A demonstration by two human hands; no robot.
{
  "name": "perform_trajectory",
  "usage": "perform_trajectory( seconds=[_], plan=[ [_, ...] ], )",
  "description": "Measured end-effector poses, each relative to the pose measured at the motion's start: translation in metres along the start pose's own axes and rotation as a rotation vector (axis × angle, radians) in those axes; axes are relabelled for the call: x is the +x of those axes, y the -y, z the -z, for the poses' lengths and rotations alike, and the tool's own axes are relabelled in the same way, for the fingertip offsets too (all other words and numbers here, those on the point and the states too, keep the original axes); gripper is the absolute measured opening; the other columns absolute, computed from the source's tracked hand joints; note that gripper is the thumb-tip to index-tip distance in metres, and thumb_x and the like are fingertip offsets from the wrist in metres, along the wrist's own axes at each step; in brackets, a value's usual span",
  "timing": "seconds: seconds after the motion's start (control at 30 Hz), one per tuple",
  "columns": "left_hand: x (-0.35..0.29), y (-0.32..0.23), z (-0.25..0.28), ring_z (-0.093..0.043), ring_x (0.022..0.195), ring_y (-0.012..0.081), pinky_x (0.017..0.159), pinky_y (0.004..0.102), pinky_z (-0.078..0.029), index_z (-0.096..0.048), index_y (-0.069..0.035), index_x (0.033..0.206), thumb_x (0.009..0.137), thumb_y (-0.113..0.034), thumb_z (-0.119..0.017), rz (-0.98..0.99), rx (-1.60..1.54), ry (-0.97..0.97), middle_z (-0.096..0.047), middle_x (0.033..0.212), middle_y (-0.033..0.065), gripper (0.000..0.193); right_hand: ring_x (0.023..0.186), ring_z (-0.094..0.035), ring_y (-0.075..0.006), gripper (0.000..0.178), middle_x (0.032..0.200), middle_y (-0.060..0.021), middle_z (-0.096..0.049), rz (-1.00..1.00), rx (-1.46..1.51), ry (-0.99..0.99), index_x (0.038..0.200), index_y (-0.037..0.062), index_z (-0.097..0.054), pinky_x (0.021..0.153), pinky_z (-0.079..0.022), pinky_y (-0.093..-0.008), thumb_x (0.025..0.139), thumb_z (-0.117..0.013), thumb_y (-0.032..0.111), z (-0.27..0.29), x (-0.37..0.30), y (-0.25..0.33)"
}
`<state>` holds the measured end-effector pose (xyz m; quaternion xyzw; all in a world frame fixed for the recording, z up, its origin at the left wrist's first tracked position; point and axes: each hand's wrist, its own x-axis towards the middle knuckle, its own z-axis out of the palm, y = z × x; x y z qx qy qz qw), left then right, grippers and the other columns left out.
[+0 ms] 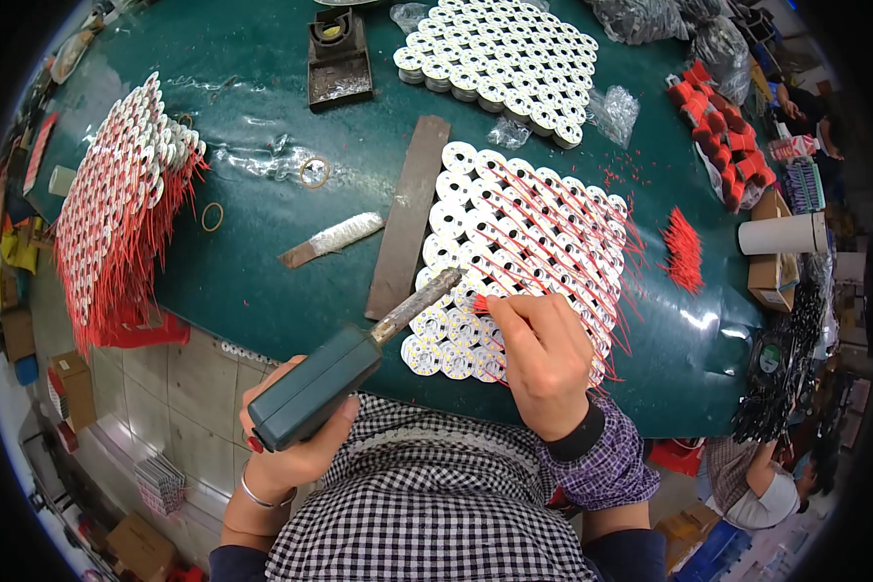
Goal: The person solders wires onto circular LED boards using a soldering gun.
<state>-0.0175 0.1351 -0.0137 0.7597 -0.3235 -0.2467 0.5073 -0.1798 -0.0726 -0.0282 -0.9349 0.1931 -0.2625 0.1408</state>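
My left hand is wrapped round the dark green handle of a soldering gun. Its metal barrel slants up and right, with the tip over a panel of round white LED boards. Between the closed fingertips of my right hand is a small bunch of short red wires, low over the same panel. Many red wires lie in slanting rows across the panel's right part, while its left column shows bare. A flat brown bar runs along the panel's left edge.
Farther back lies a stack of white panels; at left, a pile of wired panels. Loose red wires and red spools are at right. A wrapped blade, rubber bands and a soldering stand sit left of centre.
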Motion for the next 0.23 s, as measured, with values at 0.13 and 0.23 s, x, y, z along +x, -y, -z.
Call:
perform_trajectory(
  seconds=[0.13, 0.23],
  plan=[
    [0.0022, -0.0004, -0.0031, -0.068, 0.072, 0.0217, 0.066, 0.029, -0.054, -0.07, 0.005, 0.094, 0.07, 0.002, -0.074, -0.045, -0.029, 0.05, -0.069, 0.086, 0.0133, 0.025, 0.075, -0.059, -0.0227, 0.029, 0.088, -0.0094, -0.063, -0.007, 0.008, 0.011, 0.101, -0.004, -0.068, 0.061, -0.049, -0.0338, 0.072, -0.066, -0.002, -0.001, -0.0012, -0.0004],
    [0.0022, 0.0009, -0.0028, -0.068, 0.074, 0.0224, 0.066, 0.0286, -0.054, -0.07, 0.005, 0.096, 0.069, 0.003, -0.075, -0.091, 0.022, 0.073, -0.069, 0.089, 0.0139, 0.027, 0.075, -0.059, -0.0221, 0.03, 0.089, -0.0094, -0.063, -0.024, 0.005, 0.022, 0.101, -0.0039, -0.068, 0.06, -0.049, -0.033, 0.072, -0.066, -0.003, -0.0012, -0.0015, -0.0005]
  ],
)
